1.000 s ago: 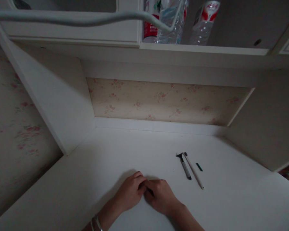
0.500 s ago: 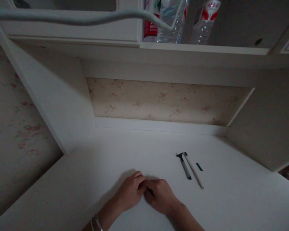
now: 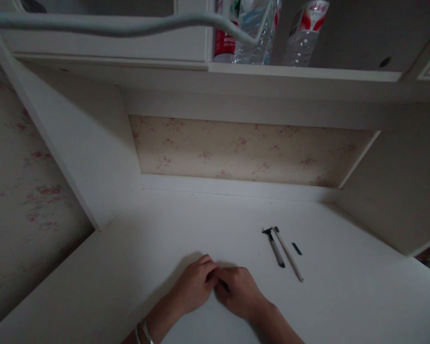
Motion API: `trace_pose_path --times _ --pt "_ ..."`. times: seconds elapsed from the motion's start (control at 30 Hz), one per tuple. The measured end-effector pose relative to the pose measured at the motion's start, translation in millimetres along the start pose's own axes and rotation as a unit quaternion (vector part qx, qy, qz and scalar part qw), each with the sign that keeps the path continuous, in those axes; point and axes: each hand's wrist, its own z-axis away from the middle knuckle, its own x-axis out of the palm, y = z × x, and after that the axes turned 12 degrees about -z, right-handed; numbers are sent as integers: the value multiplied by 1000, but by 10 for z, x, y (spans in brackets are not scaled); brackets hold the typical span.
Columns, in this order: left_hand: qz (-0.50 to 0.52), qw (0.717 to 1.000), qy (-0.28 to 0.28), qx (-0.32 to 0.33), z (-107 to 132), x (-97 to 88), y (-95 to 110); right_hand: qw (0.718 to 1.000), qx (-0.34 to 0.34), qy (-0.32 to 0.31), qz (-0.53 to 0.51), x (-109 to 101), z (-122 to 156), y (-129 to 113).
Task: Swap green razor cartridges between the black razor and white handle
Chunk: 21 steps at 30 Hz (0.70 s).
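Observation:
My left hand (image 3: 196, 283) and my right hand (image 3: 238, 290) rest on the white desk (image 3: 186, 224), fingertips touching each other. Both are closed with curled fingers, and whether anything small sits between them is hidden. To the right of my right hand lies a razor (image 3: 276, 251) with a grey and black handle, its head pointing away from me. Beside it is a long pale toothbrush (image 3: 290, 258) with a dark head. A short dark green strip (image 3: 297, 248) lies farther right, apart from the toothbrush.
Overhead, a shelf (image 3: 308, 72) holds several plastic bottles (image 3: 303, 40) with red labels. A pale curved bar (image 3: 122, 26) crosses the top of the view. White side panels (image 3: 89, 143) flank the desk, and floral wallpaper (image 3: 243, 148) shows at the back.

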Motion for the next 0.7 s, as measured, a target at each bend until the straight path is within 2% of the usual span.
trace_pose_path --times 0.7 --pt "-6 1000 -5 0 -4 -29 17 1000 -1 -9 6 -13 -3 -21"
